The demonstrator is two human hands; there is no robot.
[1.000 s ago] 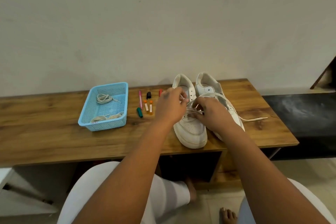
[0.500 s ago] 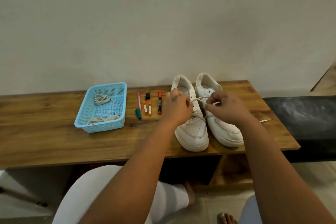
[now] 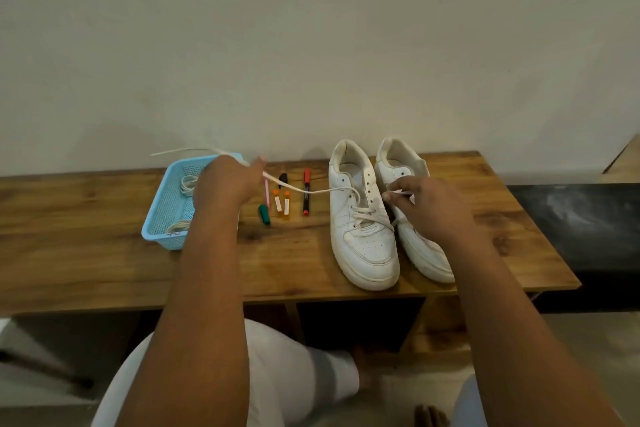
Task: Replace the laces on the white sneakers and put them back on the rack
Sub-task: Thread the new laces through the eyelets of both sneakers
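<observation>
On the bench [image 3: 104, 270], the basket [image 3: 162, 215] lies left, markers [image 3: 284, 198] mid-back, two sneakers [image 3: 363, 218] right, at the front edge.

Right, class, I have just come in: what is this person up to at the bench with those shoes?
The person is working on a lace in the left white sneaker. The left hand grips one end and holds it out taut over the blue basket; the right hand pinches the other end beside the eyelets. The lace runs through only the lower eyelets. The second sneaker stands alongside, both on the wooden bench.
</observation>
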